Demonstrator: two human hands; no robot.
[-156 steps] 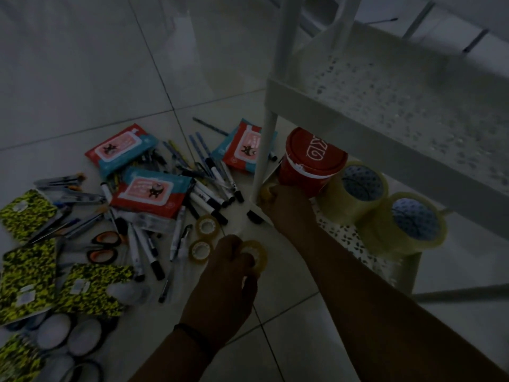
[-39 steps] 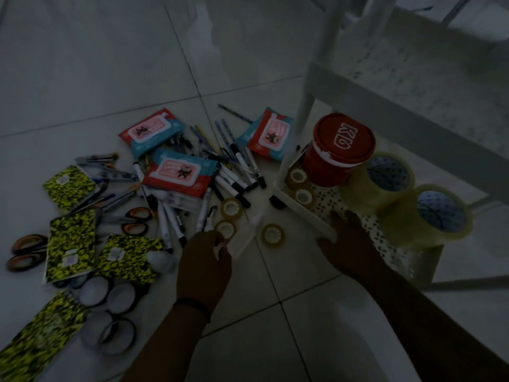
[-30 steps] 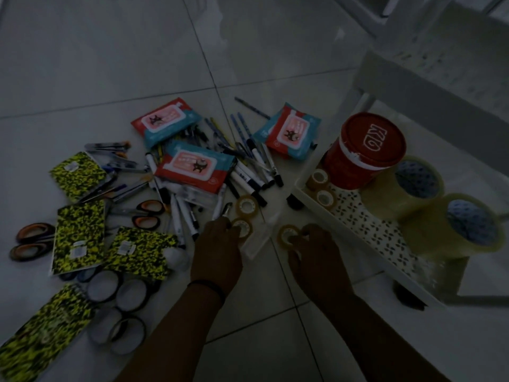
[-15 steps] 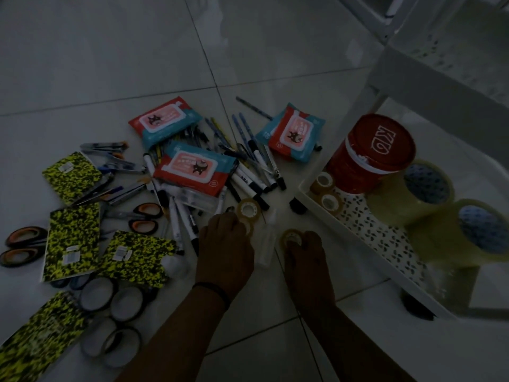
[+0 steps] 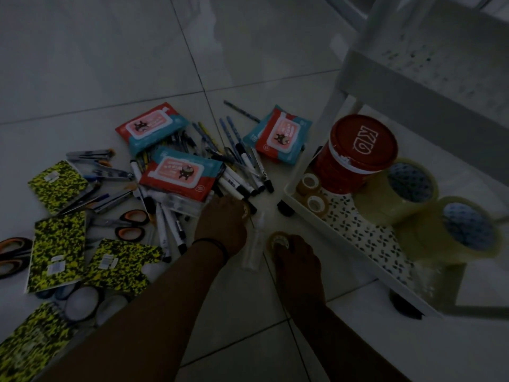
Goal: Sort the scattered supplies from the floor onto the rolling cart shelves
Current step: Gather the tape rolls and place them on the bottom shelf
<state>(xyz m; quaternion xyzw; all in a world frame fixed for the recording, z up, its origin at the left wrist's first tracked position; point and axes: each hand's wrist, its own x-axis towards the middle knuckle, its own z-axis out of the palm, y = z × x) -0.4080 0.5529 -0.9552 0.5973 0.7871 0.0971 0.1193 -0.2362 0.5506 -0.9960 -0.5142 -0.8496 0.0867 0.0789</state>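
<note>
The supplies lie scattered on the tiled floor. My right hand [image 5: 297, 260] pinches a small clear tape roll [image 5: 278, 240] that rests on the floor beside the cart. My left hand [image 5: 220, 224] is curled down over another small tape roll [image 5: 245, 211], of which only an edge shows. A small clear bottle [image 5: 253, 250] lies between my hands. The white cart's bottom shelf [image 5: 366, 238] holds a red tub [image 5: 355, 155], two small tape rolls [image 5: 309, 183] and two big tape rolls [image 5: 410, 186].
Three wipes packs [image 5: 179, 175], markers [image 5: 242, 186], pens, orange-handled scissors [image 5: 130, 226], yellow-black notebooks [image 5: 59, 249] and dark tape rolls [image 5: 82, 303] cover the floor at the left. A cart wheel [image 5: 285, 210] and the upper shelf [image 5: 429, 59] stand at the right.
Both hands have come down to the floor by the cart's corner. My right hand has closed on the loose small tape roll and my left hand has settled over the rolls next to the markers.
</note>
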